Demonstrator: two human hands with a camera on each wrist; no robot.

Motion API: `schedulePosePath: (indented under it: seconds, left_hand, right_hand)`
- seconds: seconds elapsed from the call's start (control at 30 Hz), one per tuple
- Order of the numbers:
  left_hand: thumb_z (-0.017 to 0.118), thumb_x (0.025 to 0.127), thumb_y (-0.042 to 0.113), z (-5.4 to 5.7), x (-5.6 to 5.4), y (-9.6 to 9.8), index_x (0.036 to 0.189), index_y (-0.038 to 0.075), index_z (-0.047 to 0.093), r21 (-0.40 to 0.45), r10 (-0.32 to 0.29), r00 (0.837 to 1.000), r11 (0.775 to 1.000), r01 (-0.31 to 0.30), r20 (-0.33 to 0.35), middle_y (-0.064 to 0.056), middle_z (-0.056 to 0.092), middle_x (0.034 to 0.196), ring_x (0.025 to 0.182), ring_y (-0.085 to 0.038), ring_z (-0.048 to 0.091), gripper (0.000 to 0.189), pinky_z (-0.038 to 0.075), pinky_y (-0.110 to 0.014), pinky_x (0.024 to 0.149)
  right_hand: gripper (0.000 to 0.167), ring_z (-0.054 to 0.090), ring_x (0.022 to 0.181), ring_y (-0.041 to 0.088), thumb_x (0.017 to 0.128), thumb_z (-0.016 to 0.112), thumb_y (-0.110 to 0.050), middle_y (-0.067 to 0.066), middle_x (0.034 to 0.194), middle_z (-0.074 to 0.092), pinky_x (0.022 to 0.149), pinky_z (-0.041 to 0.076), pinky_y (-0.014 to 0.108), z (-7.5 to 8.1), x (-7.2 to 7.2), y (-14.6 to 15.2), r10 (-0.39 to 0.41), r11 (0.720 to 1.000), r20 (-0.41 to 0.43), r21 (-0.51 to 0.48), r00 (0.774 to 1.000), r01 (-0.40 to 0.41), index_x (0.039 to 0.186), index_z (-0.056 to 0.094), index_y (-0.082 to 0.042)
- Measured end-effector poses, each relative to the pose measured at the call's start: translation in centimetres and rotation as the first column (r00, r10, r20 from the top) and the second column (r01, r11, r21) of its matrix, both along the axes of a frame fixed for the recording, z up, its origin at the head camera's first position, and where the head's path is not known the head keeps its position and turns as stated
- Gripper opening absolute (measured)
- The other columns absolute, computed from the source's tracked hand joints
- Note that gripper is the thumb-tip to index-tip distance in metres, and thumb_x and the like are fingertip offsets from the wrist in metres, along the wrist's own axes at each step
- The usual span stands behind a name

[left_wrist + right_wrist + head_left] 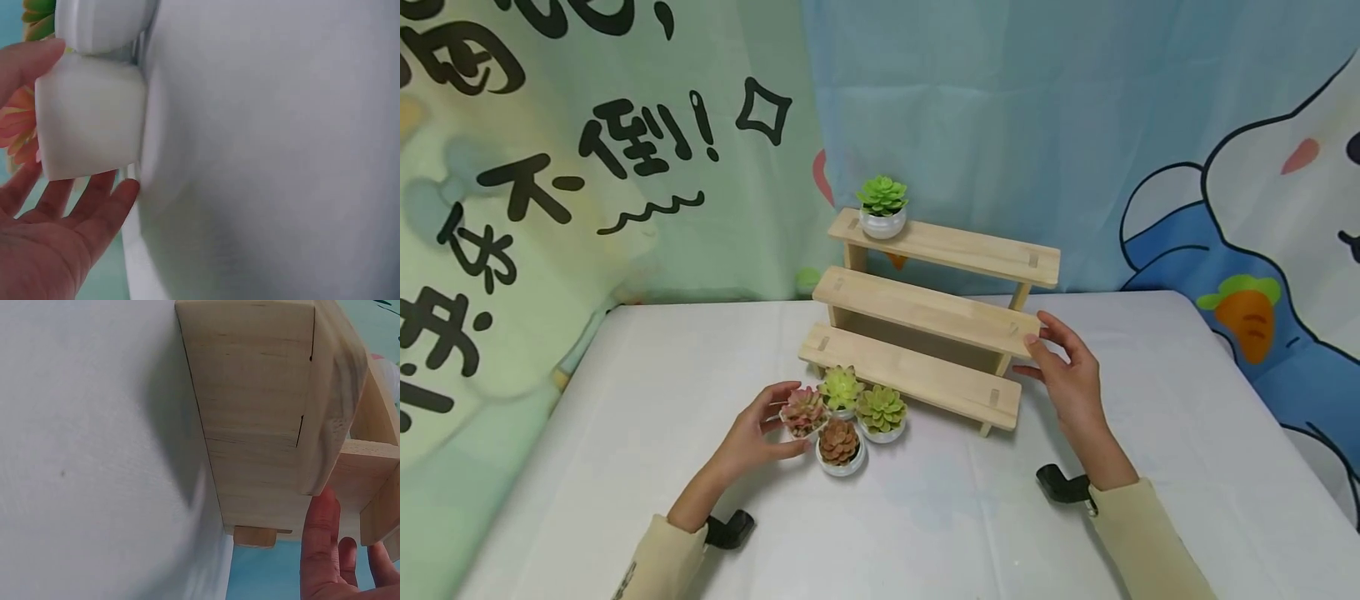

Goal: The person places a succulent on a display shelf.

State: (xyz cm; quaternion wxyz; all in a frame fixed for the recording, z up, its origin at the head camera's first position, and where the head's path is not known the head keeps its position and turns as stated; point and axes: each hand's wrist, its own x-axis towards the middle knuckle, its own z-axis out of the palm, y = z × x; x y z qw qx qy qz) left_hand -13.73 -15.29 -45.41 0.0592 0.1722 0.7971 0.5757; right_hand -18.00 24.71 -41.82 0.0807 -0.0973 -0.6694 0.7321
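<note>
My left hand grips the white pot of a pinkish-red succulent, thumb on one side and fingers on the other. Close against it stand a brown succulent, a yellow-green succulent and a green succulent, all in white pots. A three-tier wooden shelf rises behind them. At its right end my right hand holds the middle plank, thumb at the front and a finger behind. From low down, the right wrist view shows a finger touching a plank corner.
Another bright green succulent in a white pot sits at the left end of the top tier. A white cloth covers the table. Printed curtains hang behind and at both sides.
</note>
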Motion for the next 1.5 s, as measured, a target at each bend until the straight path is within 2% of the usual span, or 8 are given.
schedulePosePath:
  seconds: [0.13,0.47,0.8,1.07,1.2,1.27,1.43,1.5]
  left_hand:
    - [0.080,0.074,-0.006,-0.1,0.1,0.0,0.140,-0.008,0.040,-0.001,0.022,1.000,1.000,-0.022,0.014,-0.028,0.052,0.130,0.119,-0.041,0.053,0.077,0.045,-0.048,0.100]
    - [0.080,0.076,0.001,0.3,0.0,0.0,0.126,-0.010,0.051,-0.108,0.092,0.990,0.991,-0.081,0.103,-0.026,0.057,0.124,0.113,-0.040,0.060,0.059,0.047,-0.048,0.098]
    - [0.081,0.076,0.004,-0.1,0.4,-0.1,0.126,-0.009,0.053,-0.119,0.120,0.990,0.987,-0.111,0.075,-0.025,0.058,0.123,0.111,-0.039,0.061,0.059,0.050,-0.046,0.095]
    - [0.080,0.077,0.003,0.5,0.7,-0.2,0.127,-0.008,0.054,-0.064,0.206,0.975,0.977,-0.201,0.083,-0.023,0.060,0.117,0.105,-0.034,0.062,0.058,0.054,-0.039,0.088]
    - [0.078,0.076,-0.003,0.9,0.7,-0.3,0.126,-0.009,0.053,0.003,0.224,0.970,0.974,-0.225,0.094,-0.024,0.059,0.119,0.108,-0.035,0.062,0.056,0.056,-0.031,0.082]
    - [0.077,0.076,-0.005,1.1,0.6,-0.4,0.126,-0.009,0.053,0.025,0.233,0.968,0.971,-0.236,0.096,-0.024,0.058,0.120,0.109,-0.036,0.061,0.056,0.057,-0.029,0.080]
    - [0.077,0.076,-0.005,1.8,0.4,-0.4,0.127,-0.008,0.054,0.033,0.267,0.962,0.963,-0.269,0.056,-0.023,0.059,0.119,0.101,-0.019,0.062,0.056,0.057,-0.028,0.078]
    - [0.077,0.075,-0.006,2.2,0.4,-0.4,0.127,-0.008,0.054,0.035,0.275,0.961,0.961,-0.276,0.038,-0.022,0.059,0.117,0.095,-0.011,0.062,0.056,0.057,-0.028,0.075]
  right_hand:
    - [0.047,0.061,0.076,0.002,0.097,0.060,-0.011,-0.004,0.114,0.044,0.068,0.057,0.021,0.0,0.1,-0.1,-0.009,1.000,-0.006,0.005,1.000,0.009,0.143,0.049,-0.012]
    - [0.048,0.062,0.081,0.003,0.096,0.063,-0.014,-0.003,0.113,0.046,0.066,0.057,0.021,-0.7,0.0,-0.5,-0.048,0.999,-0.010,0.012,0.999,0.048,0.142,0.050,-0.010]
    - [0.049,0.061,0.080,0.002,0.096,0.062,-0.013,-0.005,0.113,0.045,0.064,0.056,0.019,-0.5,0.0,-0.5,-0.051,0.999,0.032,0.012,0.998,0.051,0.144,0.049,-0.010]
    - [0.048,0.062,0.079,0.002,0.096,0.063,-0.013,-0.005,0.113,0.046,0.063,0.056,0.021,-0.5,0.0,-0.2,-0.043,0.999,0.036,0.020,0.998,0.042,0.142,0.051,-0.014]
    - [0.057,0.063,0.083,0.005,0.090,0.072,-0.029,-0.003,0.116,0.048,0.063,0.057,0.024,-3.4,-1.5,1.4,-0.026,0.999,-0.025,0.022,0.999,0.026,0.142,0.052,-0.016]
    - [0.059,0.063,0.084,0.006,0.089,0.072,-0.029,-0.002,0.116,0.048,0.063,0.058,0.024,-3.4,-1.6,1.4,-0.026,0.999,-0.024,0.021,0.999,0.026,0.142,0.052,-0.016]
    - [0.053,0.062,0.084,0.004,0.093,0.068,-0.023,-0.003,0.114,0.048,0.064,0.057,0.024,-2.3,-1.0,1.0,-0.009,1.000,-0.030,0.022,0.999,0.010,0.142,0.052,-0.016]
    - [0.054,0.063,0.085,0.005,0.092,0.070,-0.026,-0.003,0.114,0.049,0.064,0.058,0.024,-2.7,-1.2,1.2,0.007,1.000,-0.058,0.028,0.998,-0.006,0.142,0.052,-0.016]
